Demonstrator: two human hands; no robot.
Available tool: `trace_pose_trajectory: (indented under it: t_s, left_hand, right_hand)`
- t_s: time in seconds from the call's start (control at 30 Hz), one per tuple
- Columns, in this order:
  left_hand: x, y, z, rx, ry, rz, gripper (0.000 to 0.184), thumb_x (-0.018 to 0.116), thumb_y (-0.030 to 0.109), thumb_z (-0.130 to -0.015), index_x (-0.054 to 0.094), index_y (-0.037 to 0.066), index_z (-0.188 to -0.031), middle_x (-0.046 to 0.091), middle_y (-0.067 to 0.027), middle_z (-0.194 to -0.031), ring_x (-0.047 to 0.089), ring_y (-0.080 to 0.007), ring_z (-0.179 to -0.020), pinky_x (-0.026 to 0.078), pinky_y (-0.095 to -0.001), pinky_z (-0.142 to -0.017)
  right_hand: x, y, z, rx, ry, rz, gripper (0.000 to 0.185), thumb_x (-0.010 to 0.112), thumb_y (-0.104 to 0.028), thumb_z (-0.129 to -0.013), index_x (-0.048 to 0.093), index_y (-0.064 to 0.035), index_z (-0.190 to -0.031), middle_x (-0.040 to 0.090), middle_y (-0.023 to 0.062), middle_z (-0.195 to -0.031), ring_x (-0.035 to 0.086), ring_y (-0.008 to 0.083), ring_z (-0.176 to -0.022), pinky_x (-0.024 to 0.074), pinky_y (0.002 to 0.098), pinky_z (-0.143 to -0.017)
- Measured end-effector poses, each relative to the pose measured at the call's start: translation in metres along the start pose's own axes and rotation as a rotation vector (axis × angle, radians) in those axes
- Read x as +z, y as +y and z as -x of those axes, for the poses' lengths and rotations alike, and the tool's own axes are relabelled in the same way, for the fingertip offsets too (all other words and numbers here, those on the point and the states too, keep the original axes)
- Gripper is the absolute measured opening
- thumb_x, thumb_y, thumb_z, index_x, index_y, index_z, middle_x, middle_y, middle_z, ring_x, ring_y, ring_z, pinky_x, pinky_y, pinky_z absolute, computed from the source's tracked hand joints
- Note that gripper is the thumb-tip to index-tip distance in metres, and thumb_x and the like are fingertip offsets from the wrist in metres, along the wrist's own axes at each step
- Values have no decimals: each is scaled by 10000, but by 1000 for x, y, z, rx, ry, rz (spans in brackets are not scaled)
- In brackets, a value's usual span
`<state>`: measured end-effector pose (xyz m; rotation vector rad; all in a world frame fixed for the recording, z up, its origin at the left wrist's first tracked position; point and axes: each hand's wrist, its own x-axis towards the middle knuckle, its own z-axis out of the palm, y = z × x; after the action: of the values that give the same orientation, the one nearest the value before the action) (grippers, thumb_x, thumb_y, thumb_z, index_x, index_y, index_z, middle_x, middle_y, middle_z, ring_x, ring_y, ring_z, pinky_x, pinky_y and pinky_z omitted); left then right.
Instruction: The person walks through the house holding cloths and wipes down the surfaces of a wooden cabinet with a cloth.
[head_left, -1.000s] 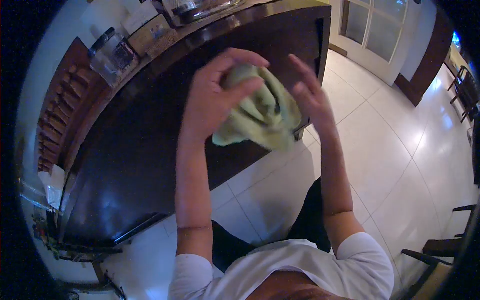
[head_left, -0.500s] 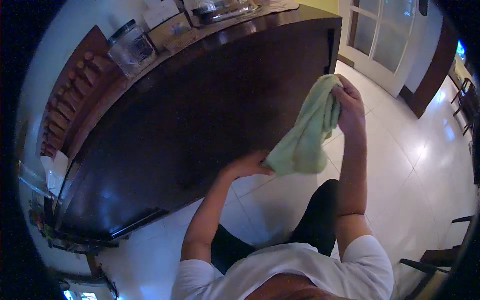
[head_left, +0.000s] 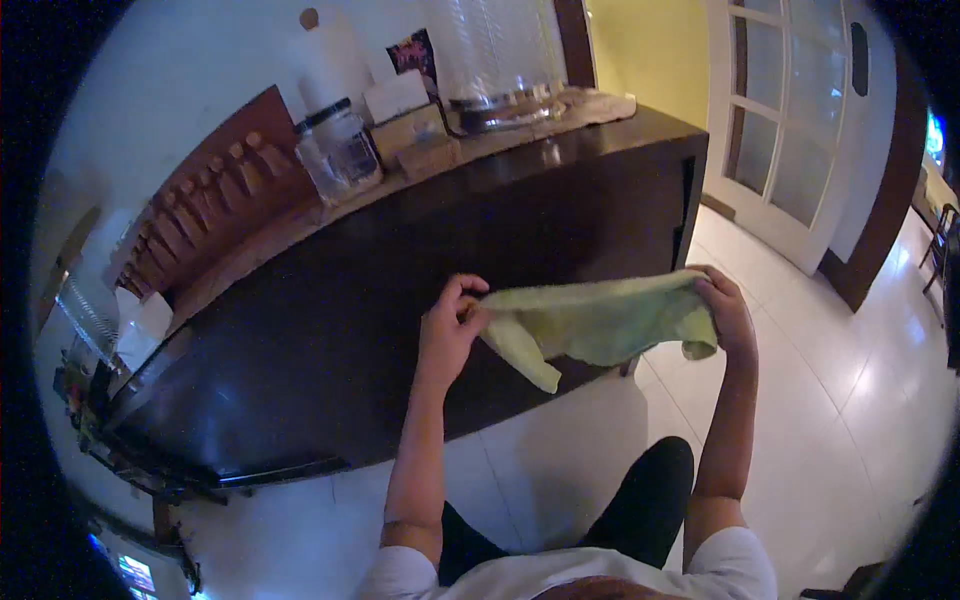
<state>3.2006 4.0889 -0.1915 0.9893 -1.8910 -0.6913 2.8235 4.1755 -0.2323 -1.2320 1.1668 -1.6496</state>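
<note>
A light green cloth [head_left: 610,318] is stretched sideways between my two hands, in front of a dark wooden cabinet [head_left: 350,300]. My left hand [head_left: 455,322] pinches the cloth's left end between thumb and fingers. At the other end, my right hand [head_left: 725,308] has its fingers closed on the top corner. The upper edge runs nearly straight from hand to hand, while loose folds hang below, one as a narrow flap near my left hand.
On the cabinet top stand a glass jar [head_left: 340,152], a tissue box [head_left: 408,128] and a large glass container [head_left: 500,60]. A brown wooden rack [head_left: 205,195] is at the left. A white paned door [head_left: 775,120] stands beyond the tiled floor [head_left: 790,350].
The crumpled cloth was first bunched near my left hand, then hung from my raised right hand. Now it is spread sideways, with my left hand higher. The view has tilted up.
</note>
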Motion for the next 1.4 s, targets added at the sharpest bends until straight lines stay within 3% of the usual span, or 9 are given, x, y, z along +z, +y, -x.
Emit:
trace_pose_trajectory:
  t_s: [0.2, 0.33, 0.43, 0.53, 0.87, 1.03, 1.07, 1.27, 1.4]
  left_hand:
    - [-14, 10, 14, 106, 2, -556, 132, 669, 104, -762, 642, 57, -882, 637, -62, -747, 590, -142, -670, 454, -281, -620]
    - [-13, 31, 10, -379, -38, 138, 126, 621, 114, -837, 584, 21, -914, 631, -60, -746, 630, -157, -733, 501, -303, -653]
    - [-1, 36, 4, -166, 182, 521, 152, 586, 88, -868, 559, 10, -995, 636, -81, -838, 625, -152, -841, 508, -290, -737]
    - [23, 54, -16, 425, 505, 205, 229, 601, 97, -856, 553, 44, -1074, 627, -103, -955, 620, -208, -895, 502, -324, -772]
    - [84, 61, -121, 838, 492, -964, 579, 544, 228, -807, 391, 201, -1365, 581, -29, -1118, 502, -236, -1073, 334, -419, -949]
    - [27, 48, -88, 676, 404, -1098, 558, 495, 154, -804, 407, 176, -1354, 562, -29, -1097, 505, -228, -1028, 358, -420, -920]
    - [-2, 29, -73, 563, 496, -1225, 483, 499, 137, -817, 473, 128, -1300, 601, -69, -1058, 549, -249, -975, 412, -418, -858]
    - [-150, -96, 56, 248, 732, -1148, 555, 582, 264, -826, 413, 19, -1294, 479, -181, -1268, 422, -347, -1187, 307, -484, -972]
    - [-111, -119, 36, 63, 642, -878, 721, 620, 358, -794, 330, 5, -1352, 407, -226, -1324, 362, -399, -1220, 240, -526, -1006]
  right_hand:
    - [-1, -15, 11, -29, -79, -293, 321, 511, -119, -875, 507, 58, -1143, 591, 143, -1020, 592, 212, -942, 485, 328, -849]
    - [13, -19, 14, -109, -27, -469, 367, 502, -120, -890, 474, 62, -1207, 574, 159, -1108, 576, 226, -1020, 467, 336, -896]
    - [38, -26, 10, -191, 38, -576, 418, 493, -116, -896, 439, 64, -1269, 564, 147, -1160, 536, 220, -1092, 410, 330, -959]
    - [68, -46, -7, -388, 99, -198, 431, 516, -146, -897, 452, 50, -1276, 536, 137, -1222, 502, 196, -1132, 394, 296, -959]
    - [148, -17, -130, -930, 547, 721, 550, 469, -245, -923, 278, -125, -1425, 289, 166, -1446, 190, 400, -1344, 115, 470, -1109]
    - [228, -13, -108, -977, 678, 945, 579, 472, -134, -817, 365, -124, -1386, 481, 232, -1271, 428, 421, -1191, 300, 489, -1023]
    - [265, -18, -88, -650, 404, 1046, 516, 468, -119, -814, 438, -103, -1329, 479, 267, -1247, 450, 417, -1158, 347, 500, -972]
    - [428, -16, -12, -1481, -151, 728, 385, 476, -207, -820, 550, -77, -1175, 503, 185, -1248, 442, 357, -1212, 233, 558, -1059]
    - [402, -11, -17, -1123, -354, 893, 364, 477, -228, -821, 568, -135, -1162, 538, 145, -1188, 461, 295, -1196, 200, 530, -1088]
